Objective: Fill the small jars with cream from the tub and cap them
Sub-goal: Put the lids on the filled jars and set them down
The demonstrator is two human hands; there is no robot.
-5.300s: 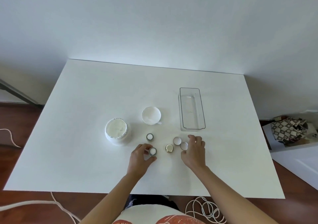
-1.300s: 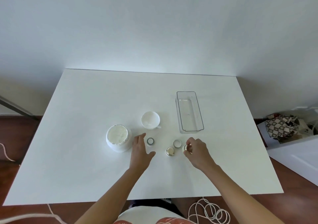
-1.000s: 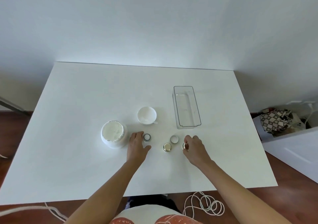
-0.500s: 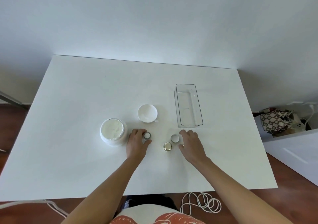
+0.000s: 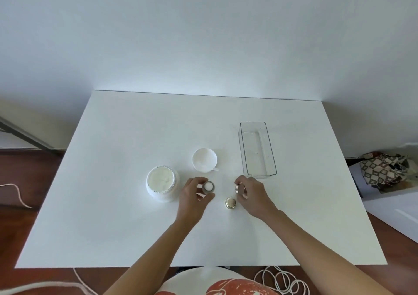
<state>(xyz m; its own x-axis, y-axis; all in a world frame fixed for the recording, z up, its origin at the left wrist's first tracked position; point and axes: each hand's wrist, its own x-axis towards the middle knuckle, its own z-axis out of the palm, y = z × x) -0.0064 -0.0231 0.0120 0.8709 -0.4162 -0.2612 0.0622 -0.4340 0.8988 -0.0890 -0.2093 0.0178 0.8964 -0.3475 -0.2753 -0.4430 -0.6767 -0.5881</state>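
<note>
A clear box point(image 5: 257, 149) sits at the right middle of the white counter point(image 5: 126, 140), and a white cup point(image 5: 204, 159) sits in the middle. The big tub point(image 5: 161, 182) of cream is left of the hands. The left hand point(image 5: 194, 198) curls around one open jar point(image 5: 208, 187) full of cream. The right hand point(image 5: 253, 192) pinches a silver lid point(image 5: 239, 188). One capped jar point(image 5: 230, 202) stands between the hands, lower down. Two small jars show.

White table point(image 5: 126, 204) stood vs plain pale wall point(image 5: 203, 34), w/ bright light at its far edge. Floor point(image 5: 27, 172) was dark red-brown wood.
</note>
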